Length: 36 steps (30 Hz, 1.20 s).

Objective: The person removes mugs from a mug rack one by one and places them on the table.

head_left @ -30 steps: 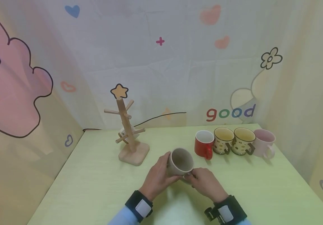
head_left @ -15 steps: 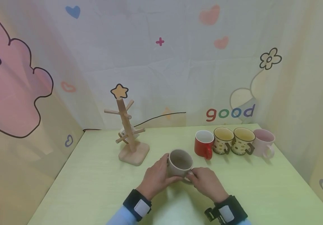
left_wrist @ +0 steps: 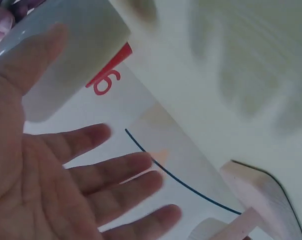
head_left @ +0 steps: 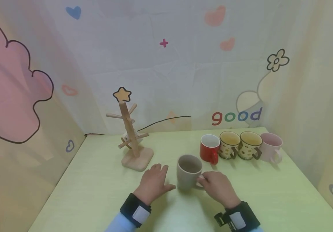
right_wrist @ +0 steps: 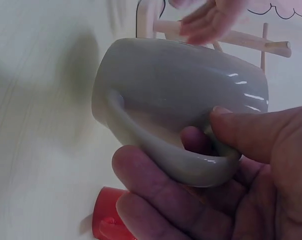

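Note:
A grey mug is held by its handle, which the thumb and fingers of my right hand pinch. The right wrist view shows the handle of the mug between thumb and curled fingers. My left hand is apart from the mug on its left side, fingers spread and nearly straight; in the left wrist view its palm holds nothing. Behind my left hand stands a wooden mug tree with several pegs. A light-coloured cup hangs low behind its post, mostly hidden.
At the back right a red mug, two yellow patterned mugs and a pink mug stand in a row, handles toward me. The pale green table meets a printed curtain at the back.
My left hand has let go of the mug and drawn off to the left, its fingers spreading. My right hand still holds the handle; the mug is now more upright and slightly further right.

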Tool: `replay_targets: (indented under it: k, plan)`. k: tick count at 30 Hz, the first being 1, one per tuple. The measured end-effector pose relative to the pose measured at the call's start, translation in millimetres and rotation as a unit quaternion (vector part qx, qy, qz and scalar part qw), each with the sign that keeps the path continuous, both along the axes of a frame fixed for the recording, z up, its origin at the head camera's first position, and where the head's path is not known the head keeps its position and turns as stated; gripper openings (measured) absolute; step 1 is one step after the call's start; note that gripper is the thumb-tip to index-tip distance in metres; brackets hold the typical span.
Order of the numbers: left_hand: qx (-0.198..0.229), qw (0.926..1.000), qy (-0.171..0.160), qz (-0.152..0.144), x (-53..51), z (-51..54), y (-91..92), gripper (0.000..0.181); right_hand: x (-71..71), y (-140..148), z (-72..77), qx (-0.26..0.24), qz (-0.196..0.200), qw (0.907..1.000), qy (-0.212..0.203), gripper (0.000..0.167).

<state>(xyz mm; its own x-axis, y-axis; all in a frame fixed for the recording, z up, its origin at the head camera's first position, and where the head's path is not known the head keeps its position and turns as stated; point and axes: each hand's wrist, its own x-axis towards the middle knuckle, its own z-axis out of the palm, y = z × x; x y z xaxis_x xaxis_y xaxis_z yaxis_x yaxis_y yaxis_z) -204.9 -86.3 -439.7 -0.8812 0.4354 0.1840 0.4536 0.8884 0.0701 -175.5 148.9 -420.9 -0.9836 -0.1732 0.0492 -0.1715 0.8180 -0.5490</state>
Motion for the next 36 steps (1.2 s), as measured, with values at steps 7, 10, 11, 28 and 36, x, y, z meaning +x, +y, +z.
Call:
replay_targets:
  k: [7,10,11,28,36]
  plan:
    - [-0.039,0.9981,0.007,0.048,5.4,6.2,-12.3,0.055,-0.7,8.7,-0.5,0.014,-0.011,0.9998,-0.009,0.020]
    - [-0.058,0.9957,0.019,0.069,5.9,8.6,-17.4,0.055,-0.1,12.0,-0.3,0.016,-0.013,0.9998,-0.005,0.021]
    - [-0.064,0.9949,0.020,0.075,5.9,9.0,-18.8,0.055,0.3,13.5,-0.2,0.017,-0.013,0.9998,-0.002,0.021]
    - [-0.051,0.9924,-0.020,0.110,2.4,5.8,-26.2,0.055,13.1,64.0,10.3,0.048,-0.040,0.9980,0.006,0.027]
    - [-0.051,0.9928,-0.017,0.107,1.9,5.6,-25.2,0.055,18.2,89.6,13.6,0.052,-0.060,0.9968,-0.015,0.029]
